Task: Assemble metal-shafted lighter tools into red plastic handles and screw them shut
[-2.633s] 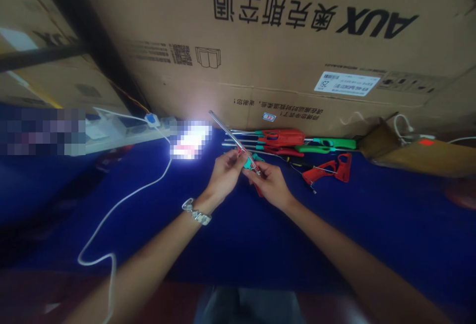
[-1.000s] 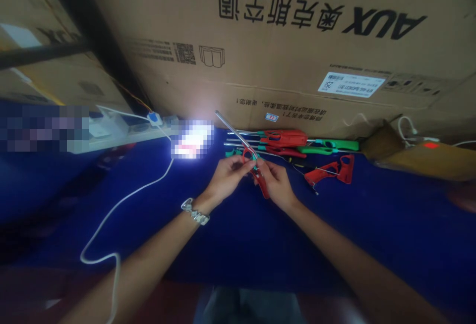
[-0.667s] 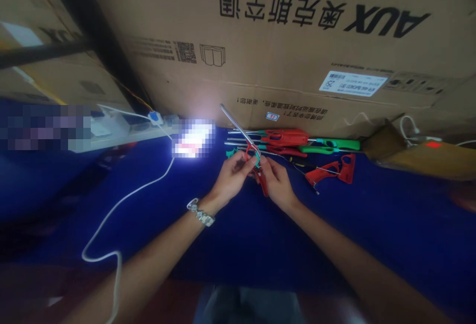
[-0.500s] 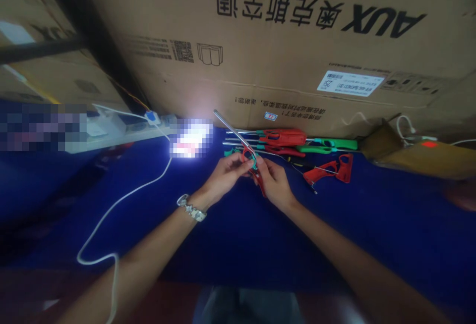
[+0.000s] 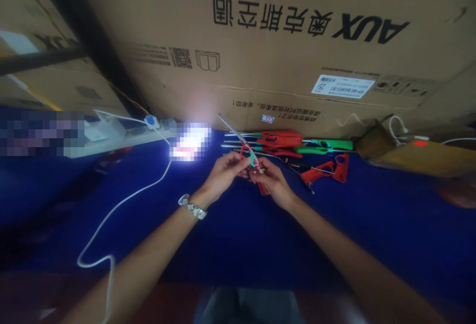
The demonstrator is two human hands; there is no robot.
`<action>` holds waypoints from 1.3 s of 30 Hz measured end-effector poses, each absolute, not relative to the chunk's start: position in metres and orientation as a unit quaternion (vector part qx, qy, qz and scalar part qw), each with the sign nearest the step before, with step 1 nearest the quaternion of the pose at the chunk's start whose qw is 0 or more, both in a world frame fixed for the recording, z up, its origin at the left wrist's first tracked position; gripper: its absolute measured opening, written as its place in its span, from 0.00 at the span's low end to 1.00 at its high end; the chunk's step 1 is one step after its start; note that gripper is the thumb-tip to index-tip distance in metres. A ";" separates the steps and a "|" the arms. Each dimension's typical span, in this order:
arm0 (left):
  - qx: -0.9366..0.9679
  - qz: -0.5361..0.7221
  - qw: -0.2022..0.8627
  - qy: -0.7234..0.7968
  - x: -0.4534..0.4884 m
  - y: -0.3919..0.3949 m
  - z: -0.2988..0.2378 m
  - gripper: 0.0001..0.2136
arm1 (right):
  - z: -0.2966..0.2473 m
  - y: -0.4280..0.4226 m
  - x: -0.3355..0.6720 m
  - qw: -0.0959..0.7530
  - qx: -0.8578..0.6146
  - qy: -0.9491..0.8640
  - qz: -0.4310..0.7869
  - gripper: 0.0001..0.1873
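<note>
Over the blue cloth, my left hand (image 5: 223,175) and my right hand (image 5: 273,183) meet on a red long-nosed lighter (image 5: 252,160), its metal tube pointing up and to the left. The right hand grips the red handle. The fingertips of the left pinch at the green part by the trigger. I wear a metal watch (image 5: 192,208) on the left wrist. Behind the hands lie several red and green lighters (image 5: 282,139) in a row. A red handle shell with a wire (image 5: 327,171) lies to the right.
A large cardboard box (image 5: 282,56) stands right behind the lighters. A white cable (image 5: 122,200) loops across the blue cloth (image 5: 372,225) from a power strip (image 5: 111,133) at the left. A bright blurred patch (image 5: 190,140) lies near it. Brown pieces (image 5: 409,155) lie at the right.
Both hands have stayed on the lighter, shifting it slightly. The left fingers have moved along the trigger area and the tube's tilt has changed a little.
</note>
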State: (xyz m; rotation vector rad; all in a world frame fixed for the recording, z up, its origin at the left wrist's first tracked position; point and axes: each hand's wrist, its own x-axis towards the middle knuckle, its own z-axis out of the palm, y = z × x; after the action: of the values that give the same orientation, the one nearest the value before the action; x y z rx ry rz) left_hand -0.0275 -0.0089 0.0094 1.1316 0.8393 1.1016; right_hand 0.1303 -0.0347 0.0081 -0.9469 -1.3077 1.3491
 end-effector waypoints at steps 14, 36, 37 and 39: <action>0.515 0.485 0.577 0.408 -0.034 -0.008 0.015 0.13 | 0.005 -0.037 0.127 0.443 -0.378 -0.570 0.580 0.19; 0.388 0.608 0.564 0.403 -0.009 -0.021 0.009 0.13 | -0.002 -0.033 0.124 0.471 -0.355 -0.541 0.600 0.18; 0.377 0.603 0.581 0.395 -0.011 -0.020 0.010 0.13 | -0.002 -0.034 0.124 0.471 -0.357 -0.540 0.599 0.18; 0.382 0.575 0.608 0.391 -0.016 -0.018 0.014 0.14 | -0.001 -0.034 0.124 0.470 -0.362 -0.542 0.595 0.18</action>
State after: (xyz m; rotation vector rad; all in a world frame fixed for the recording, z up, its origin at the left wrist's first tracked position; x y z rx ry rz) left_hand -0.0161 -0.0179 0.0136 0.8831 0.9034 1.3287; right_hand 0.1240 -0.0343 -0.0014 -0.8863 -1.3280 1.4578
